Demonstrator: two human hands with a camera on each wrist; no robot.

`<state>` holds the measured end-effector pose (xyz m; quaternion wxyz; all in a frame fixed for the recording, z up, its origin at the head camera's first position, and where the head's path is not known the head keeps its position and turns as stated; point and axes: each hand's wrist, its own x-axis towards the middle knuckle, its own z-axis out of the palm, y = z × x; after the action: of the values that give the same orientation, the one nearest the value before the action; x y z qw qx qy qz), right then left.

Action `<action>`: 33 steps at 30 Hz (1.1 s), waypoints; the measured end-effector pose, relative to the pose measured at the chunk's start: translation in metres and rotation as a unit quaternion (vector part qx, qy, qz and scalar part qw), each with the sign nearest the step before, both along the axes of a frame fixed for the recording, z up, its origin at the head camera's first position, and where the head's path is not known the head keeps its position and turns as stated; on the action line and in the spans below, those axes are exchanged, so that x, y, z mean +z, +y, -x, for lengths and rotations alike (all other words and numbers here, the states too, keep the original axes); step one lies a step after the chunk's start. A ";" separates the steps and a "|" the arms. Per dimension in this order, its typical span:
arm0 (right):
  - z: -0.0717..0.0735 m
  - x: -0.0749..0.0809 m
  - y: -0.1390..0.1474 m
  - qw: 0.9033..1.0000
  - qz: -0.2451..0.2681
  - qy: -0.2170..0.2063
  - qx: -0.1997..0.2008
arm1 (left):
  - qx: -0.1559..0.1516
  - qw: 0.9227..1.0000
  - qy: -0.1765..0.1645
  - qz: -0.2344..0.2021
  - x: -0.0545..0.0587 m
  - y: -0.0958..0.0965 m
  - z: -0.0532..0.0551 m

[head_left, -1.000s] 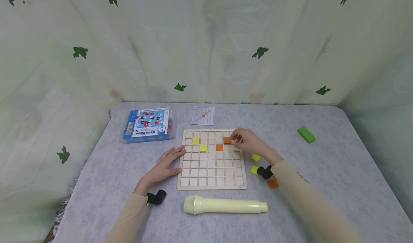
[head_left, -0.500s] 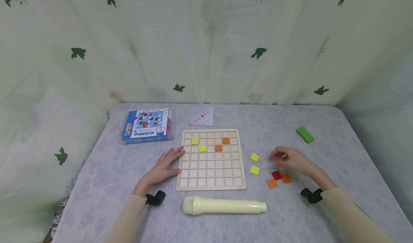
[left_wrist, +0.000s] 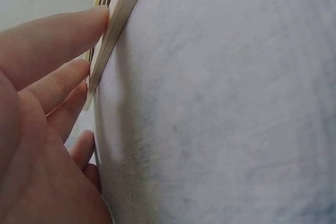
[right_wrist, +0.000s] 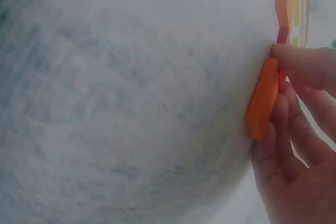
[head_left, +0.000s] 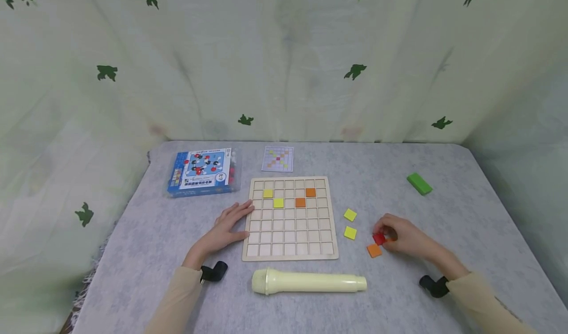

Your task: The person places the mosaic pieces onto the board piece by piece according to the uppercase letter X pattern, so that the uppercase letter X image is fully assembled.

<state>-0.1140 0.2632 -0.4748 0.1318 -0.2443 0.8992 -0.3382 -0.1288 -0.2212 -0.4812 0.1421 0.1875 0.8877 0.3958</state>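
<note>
A pale wooden grid board (head_left: 290,219) lies on the table, with two yellow tiles and two orange tiles set in its upper rows. My left hand (head_left: 228,227) rests against the board's left edge with extended fingers, and its fingertips touch that edge in the left wrist view. To the right of the board, my right hand (head_left: 406,236) pinches a red square tile (head_left: 379,239) between thumb and fingers, low over the table. One loose orange tile (head_left: 374,250) lies just in front of the red one. Another orange tile (right_wrist: 263,100) sits under the hand, mostly hidden in the head view.
Two loose yellow tiles (head_left: 350,215) lie between board and right hand. A cream toy microphone (head_left: 309,282) lies in front of the board. Behind it is a small pattern card (head_left: 277,159), with a boxed molecule set (head_left: 202,172) at back left. A green block (head_left: 419,183) lies far right.
My right hand has left the board's upper right corner, moved right and down to the loose tiles, and taken hold of the red tile. My left hand has stayed at the board's edge.
</note>
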 end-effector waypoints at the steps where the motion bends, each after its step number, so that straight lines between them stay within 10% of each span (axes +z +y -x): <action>1: 0.001 0.000 0.000 1.000 -0.001 0.004 0.000 | 0.000 1.000 0.001 0.000 0.000 0.000 0.000; 11: 0.021 0.012 -0.027 1.000 0.019 0.000 -0.018 | -0.002 1.000 0.003 -0.005 0.000 0.000 0.000; 33: 0.081 0.020 -0.192 0.992 -0.013 0.031 0.124 | 0.005 1.000 -0.005 -0.006 -0.002 -0.001 -0.001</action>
<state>-0.1947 0.0715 -0.4548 0.1478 -0.3622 0.8702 -0.2996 -0.1282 -0.2226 -0.4835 0.1435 0.1823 0.8855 0.4026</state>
